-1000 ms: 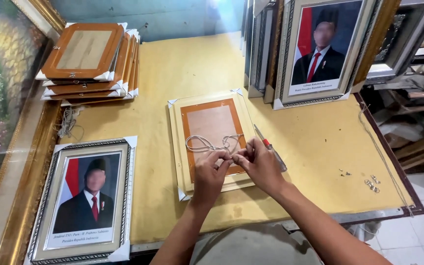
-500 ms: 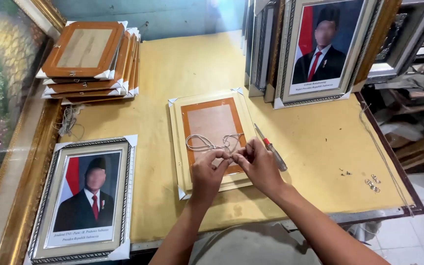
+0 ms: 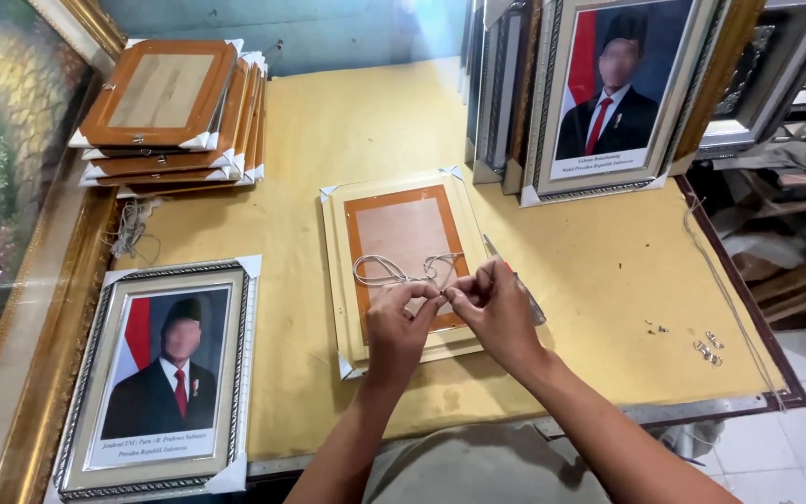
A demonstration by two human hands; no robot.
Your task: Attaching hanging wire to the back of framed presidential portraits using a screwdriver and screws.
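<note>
Both hands, left hand (image 3: 401, 322) and right hand (image 3: 494, 313), fingertips pinched shut on white string (image 3: 401, 272); meeting above face-down frame (image 3: 405, 266), backing up for access.

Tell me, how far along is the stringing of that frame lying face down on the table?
Done: a stack of backed frames sits at the far left. In hand: the left hand and right hand pinch a looped white cord over the face-down frame. Left: the cord lies loose and looks not yet tied off; small metal fittings lie at the right.
</note>
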